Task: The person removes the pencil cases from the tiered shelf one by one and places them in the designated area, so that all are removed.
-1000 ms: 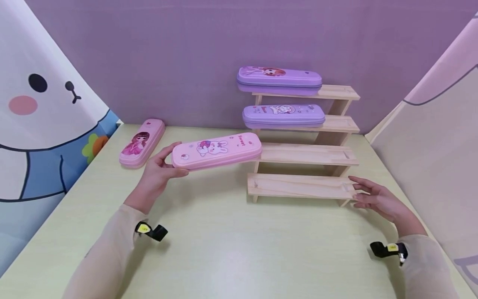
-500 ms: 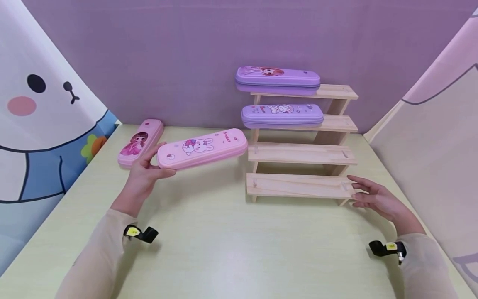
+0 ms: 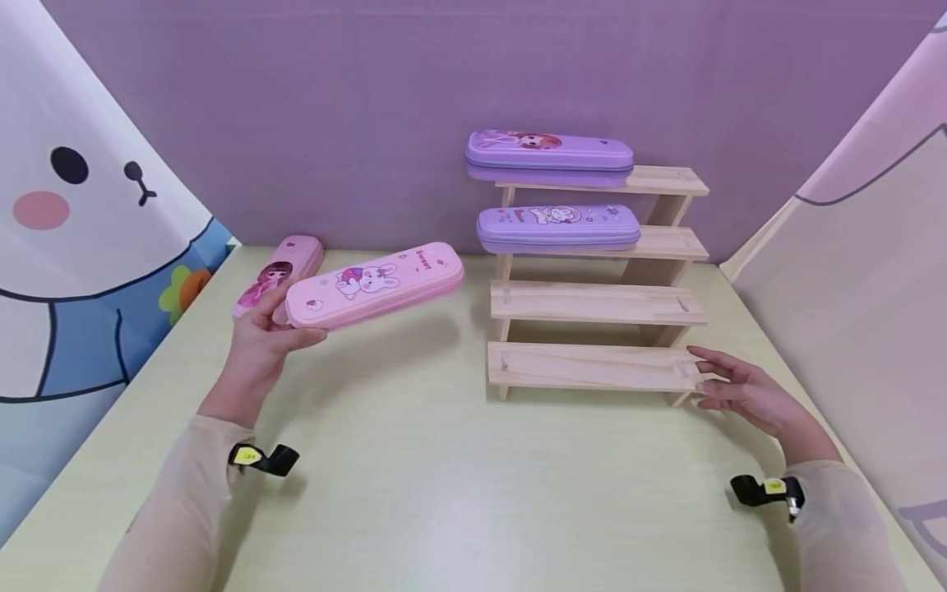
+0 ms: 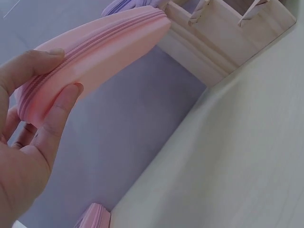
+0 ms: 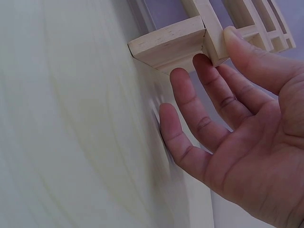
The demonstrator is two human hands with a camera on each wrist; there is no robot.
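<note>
Gripped only at its near end by the left hand (image 3: 259,345), the pink pencil case (image 3: 373,284) hangs above the bench (image 3: 414,493) and might tip out, while the open right hand (image 3: 740,395) touches the wooden rack (image 3: 592,366).

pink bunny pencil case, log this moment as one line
left hand: holds pink bunny pencil case in air | right hand: open at wooden step rack bottom end | two purple cases on upper steps
</note>
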